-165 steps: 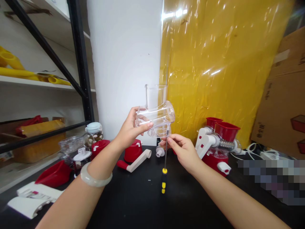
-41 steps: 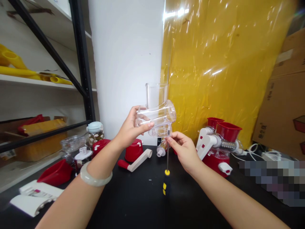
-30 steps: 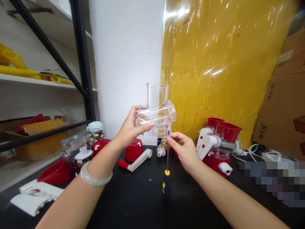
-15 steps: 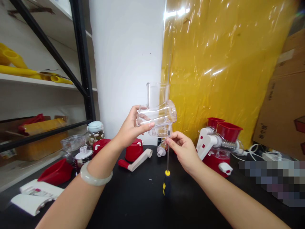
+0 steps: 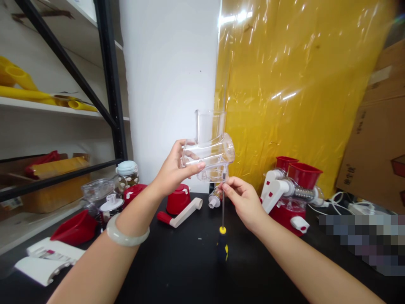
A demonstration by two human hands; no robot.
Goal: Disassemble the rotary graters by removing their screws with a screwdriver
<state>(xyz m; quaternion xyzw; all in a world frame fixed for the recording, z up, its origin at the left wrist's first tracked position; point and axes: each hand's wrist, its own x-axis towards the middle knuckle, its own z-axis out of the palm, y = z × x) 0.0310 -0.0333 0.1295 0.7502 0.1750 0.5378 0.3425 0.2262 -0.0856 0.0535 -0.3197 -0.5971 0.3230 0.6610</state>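
My left hand (image 5: 173,171) is wrapped round a clear plastic grinder housing (image 5: 211,147) with an upright feed tube, held in the air above the black table (image 5: 177,270). Just under the housing, my right hand (image 5: 242,200) pinches the thin metal shaft of a screwdriver (image 5: 222,230). The shaft points straight up into the housing's underside. Its black and yellow handle hangs below, close to the table top. A pale bangle sits on my left wrist.
A red and cream crank handle (image 5: 180,211), a small metal can (image 5: 215,196) and an assembled red and white grinder (image 5: 289,190) lie behind my hands. Red and white parts (image 5: 72,230) and a jar (image 5: 125,175) sit left by the black shelf frame. Cardboard boxes (image 5: 376,139) stand right.
Both hands hold almost the same pose. The screwdriver handle has turned slightly, its yellow marks now facing another side.
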